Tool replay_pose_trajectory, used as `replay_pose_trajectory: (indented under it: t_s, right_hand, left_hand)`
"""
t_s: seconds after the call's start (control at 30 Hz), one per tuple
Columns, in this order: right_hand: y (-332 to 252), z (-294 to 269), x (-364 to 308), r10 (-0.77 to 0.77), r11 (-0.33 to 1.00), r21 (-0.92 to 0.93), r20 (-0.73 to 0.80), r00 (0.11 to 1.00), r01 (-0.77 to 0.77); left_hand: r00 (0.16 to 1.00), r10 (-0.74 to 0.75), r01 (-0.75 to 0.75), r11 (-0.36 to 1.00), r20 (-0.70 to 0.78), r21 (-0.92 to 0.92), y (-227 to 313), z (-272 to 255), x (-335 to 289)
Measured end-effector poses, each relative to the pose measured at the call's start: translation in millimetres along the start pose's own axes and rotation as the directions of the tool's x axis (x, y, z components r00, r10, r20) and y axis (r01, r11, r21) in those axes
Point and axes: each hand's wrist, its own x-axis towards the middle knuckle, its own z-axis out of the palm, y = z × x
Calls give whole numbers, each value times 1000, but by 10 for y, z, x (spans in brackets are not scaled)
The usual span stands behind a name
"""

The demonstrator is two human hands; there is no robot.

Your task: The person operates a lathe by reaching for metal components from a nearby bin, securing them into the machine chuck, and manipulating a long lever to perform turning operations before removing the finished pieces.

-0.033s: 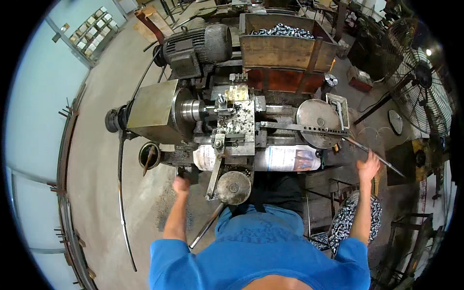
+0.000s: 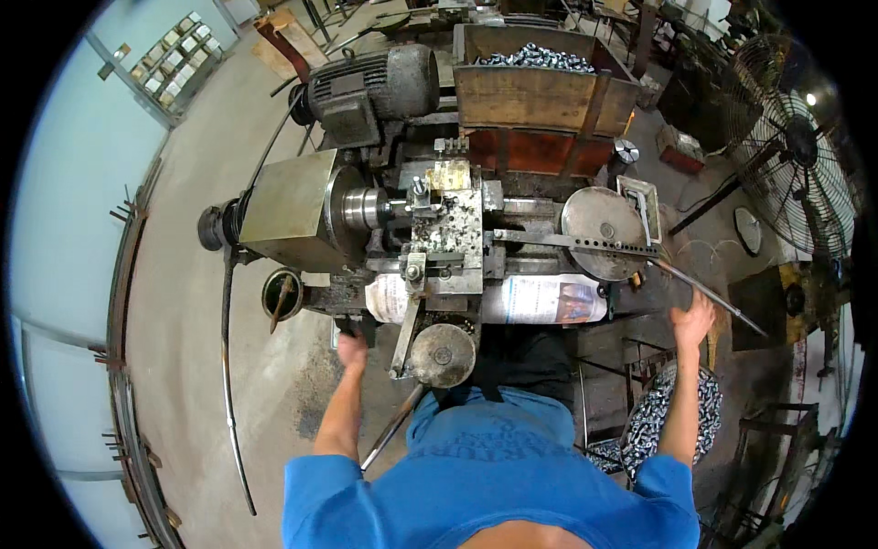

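My left hand (image 2: 351, 349) is at the near left of a small lathe, just below a dark block (image 2: 362, 329) under the bed; its fingers are blurred and partly hidden. My right hand (image 2: 693, 319) has its thumb and fingers apart, just below a long metal lever rod (image 2: 709, 286). That rod joins a flat bar with holes (image 2: 604, 244) over a round plate (image 2: 585, 215). The chuck (image 2: 364, 209) faces a metal tool slide (image 2: 448, 229) carrying clamped tool holders. A second round plate (image 2: 443, 355) with a slanting handle (image 2: 395, 428) is nearest my body.
A wooden bin (image 2: 540, 99) of small shiny metal parts stands behind the lathe, beside a motor (image 2: 375, 87). A basket of similar parts (image 2: 663, 416) is below my right forearm. A pot with a brush (image 2: 282, 295) is at left, a large fan (image 2: 796, 156) at right.
My right hand has come slightly down and left, off the lever rod, its fingers opening. My left hand has shifted a little to the right.
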Motion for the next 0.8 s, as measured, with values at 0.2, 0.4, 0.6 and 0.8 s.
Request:
replay_pose_trajectory:
  t_s: [0.2, 0.4, 0.6, 0.8]
  right_hand:
    - [-667, -501, 283, -49, 906, 424, 107, 993, -2]
    - [-2156, -998, 776, -367, 558, 793, -26, 930, 243]
    - [-4104, -1210, 810, -730, 144, 661, -431, 530, 736]
    - [-5097, -1120, 806, -927, 375, 483, 180, 329, 791]
  left_hand:
    - [891, 357, -426, 870, 279, 247, -326, -280, 257]
    - [922, 252, -296, 948, 293, 117, -175, -679, 119]
    - [879, 416, -461, 866, -232, -192, -626, -2221, 397]
    - [961, -252, 249, 968, -113, -44, -848, -3048, -101]
